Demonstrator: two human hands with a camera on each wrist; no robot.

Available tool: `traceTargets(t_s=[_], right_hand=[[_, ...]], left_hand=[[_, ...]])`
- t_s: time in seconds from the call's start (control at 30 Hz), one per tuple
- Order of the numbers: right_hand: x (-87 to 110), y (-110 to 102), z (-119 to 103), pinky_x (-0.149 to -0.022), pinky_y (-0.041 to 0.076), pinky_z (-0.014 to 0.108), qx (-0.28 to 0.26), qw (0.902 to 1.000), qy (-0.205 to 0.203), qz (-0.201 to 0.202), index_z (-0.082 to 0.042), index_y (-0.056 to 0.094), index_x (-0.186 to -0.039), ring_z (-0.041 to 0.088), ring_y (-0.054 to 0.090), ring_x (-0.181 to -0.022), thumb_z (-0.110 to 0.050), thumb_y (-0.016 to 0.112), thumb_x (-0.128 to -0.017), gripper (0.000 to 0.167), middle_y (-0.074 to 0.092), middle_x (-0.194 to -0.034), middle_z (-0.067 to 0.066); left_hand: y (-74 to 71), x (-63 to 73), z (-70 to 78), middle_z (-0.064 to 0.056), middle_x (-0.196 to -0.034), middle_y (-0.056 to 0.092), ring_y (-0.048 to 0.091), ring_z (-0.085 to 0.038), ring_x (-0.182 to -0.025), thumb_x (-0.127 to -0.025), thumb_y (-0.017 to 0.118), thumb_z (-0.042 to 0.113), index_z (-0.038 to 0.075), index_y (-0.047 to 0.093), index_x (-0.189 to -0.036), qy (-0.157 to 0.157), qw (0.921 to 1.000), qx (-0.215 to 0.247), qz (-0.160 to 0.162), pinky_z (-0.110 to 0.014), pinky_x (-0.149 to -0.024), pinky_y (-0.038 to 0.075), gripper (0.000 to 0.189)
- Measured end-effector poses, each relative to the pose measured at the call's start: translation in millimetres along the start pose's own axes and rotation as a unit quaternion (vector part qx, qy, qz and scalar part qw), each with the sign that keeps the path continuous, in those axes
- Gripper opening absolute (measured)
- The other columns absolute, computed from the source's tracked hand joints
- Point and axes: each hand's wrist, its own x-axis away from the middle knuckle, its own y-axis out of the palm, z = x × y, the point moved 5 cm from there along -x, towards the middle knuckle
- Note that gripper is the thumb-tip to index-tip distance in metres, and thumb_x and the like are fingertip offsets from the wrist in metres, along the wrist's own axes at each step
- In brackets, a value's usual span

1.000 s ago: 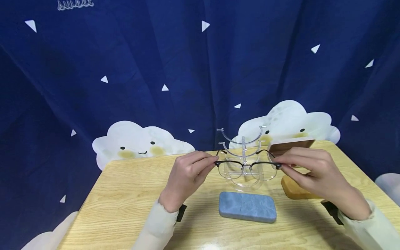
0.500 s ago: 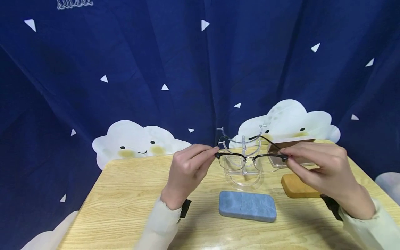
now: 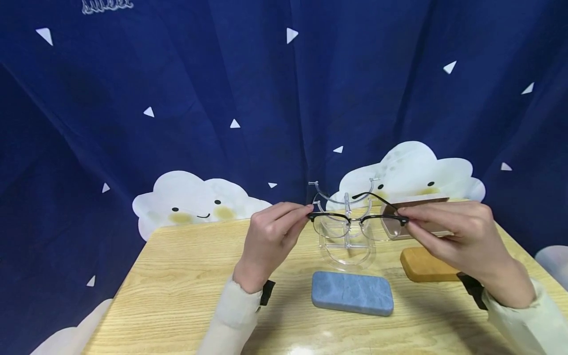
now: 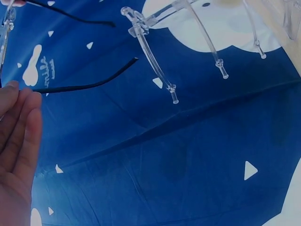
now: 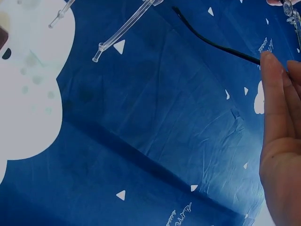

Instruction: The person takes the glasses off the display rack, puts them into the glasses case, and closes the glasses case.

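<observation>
A pair of eyeglasses [image 3: 339,216] with black upper rims and clear lenses is held up in front of a clear display stand [image 3: 347,244]. My left hand [image 3: 271,241] pinches the frame's left corner, and my right hand [image 3: 461,241] pinches the right corner. Both temples are unfolded and point away toward the stand. In the left wrist view a black temple [image 4: 89,86] runs from my fingertips toward the stand's clear arms [image 4: 153,59], apart from them. From the right wrist, the other temple [image 5: 214,44] extends past the fingers, also apart from the stand.
A blue glasses case [image 3: 352,293] lies on the wooden table [image 3: 191,281] before the stand. To the right are an orange case [image 3: 426,266] and, behind it, an opened case [image 3: 392,227] partly covered by my right hand. A dark blue curtain [image 3: 248,64] hangs behind the table.
Both hands have raised the eyeglasses from lower in front of the stand, mostly in the first half second. The stand and the cases stay where they were.
</observation>
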Motion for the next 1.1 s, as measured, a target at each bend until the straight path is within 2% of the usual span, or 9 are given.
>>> traceTargets(t_s=[0.3,0.47,0.63,0.8,0.9,1.1], right_hand=[[-0.9,-0.6,0.6,-0.073,0.051,0.0,-0.011,0.9997,0.003,-0.022,0.002,0.081,-0.082,-0.013,0.07,-0.077,-0.034,0.065,-0.102,0.044,0.08,-0.079,-0.003],[1.4,0.5,2.4,-0.066,0.054,0.003,-0.059,0.9972,0.024,-0.04,0.003,0.08,-0.084,-0.012,0.071,-0.079,-0.03,0.067,-0.101,0.039,0.081,-0.084,-0.004],[3.2,1.7,4.6,-0.064,0.056,0.005,-0.118,0.991,0.049,-0.042,0.004,0.079,-0.085,-0.01,0.072,-0.08,-0.016,0.07,-0.096,0.025,0.081,-0.087,-0.006],[4.2,4.3,6.6,-0.073,0.058,0.007,-0.219,0.9738,0.05,-0.038,0.007,0.078,-0.088,-0.004,0.076,-0.092,-0.009,0.073,-0.095,0.018,0.082,-0.099,-0.003],[5.5,6.0,7.7,-0.08,0.059,0.01,-0.278,0.9581,0.056,-0.044,0.005,0.078,-0.089,0.002,0.077,-0.098,-0.008,0.075,-0.094,0.015,0.081,-0.103,-0.001],[8.4,8.2,9.8,-0.085,0.06,0.013,-0.333,0.9384,0.07,-0.059,0.002,0.079,-0.09,0.006,0.078,-0.099,-0.005,0.078,-0.092,0.007,0.082,-0.104,0.0]], left_hand=[[-0.7,0.3,1.1,-0.004,-0.096,0.081,0.078,-0.014,-0.084,-0.09,0.078,0.001,0.004,0.08,-0.111,0.005,0.9999,0.007,-0.008,-0.023,-0.08,0.063,0.021],[0.1,1.2,1.2,-0.005,-0.095,0.081,0.078,-0.014,-0.084,-0.09,0.078,0.0,0.004,0.08,-0.11,0.004,0.9999,0.003,-0.013,-0.023,-0.08,0.063,0.021],[0.6,2.0,1.5,-0.005,-0.095,0.081,0.078,-0.015,-0.084,-0.09,0.077,-0.001,0.004,0.08,-0.109,0.002,0.9999,0.004,-0.014,-0.023,-0.08,0.063,0.02],[0.9,1.7,2.6,-0.005,-0.095,0.081,0.078,-0.015,-0.083,-0.089,0.078,-0.002,0.004,0.08,-0.109,0.003,0.9999,0.005,-0.012,-0.023,-0.079,0.063,0.021],[0.9,1.7,2.8,-0.005,-0.094,0.081,0.078,-0.015,-0.083,-0.089,0.078,-0.002,0.004,0.08,-0.109,0.004,0.9999,0.004,-0.012,-0.023,-0.079,0.063,0.021],[1.6,2.2,3.5,-0.005,-0.094,0.081,0.079,-0.015,-0.084,-0.088,0.078,-0.003,0.003,0.08,-0.109,0.005,0.9998,0.005,-0.018,-0.023,-0.08,0.063,0.022]])
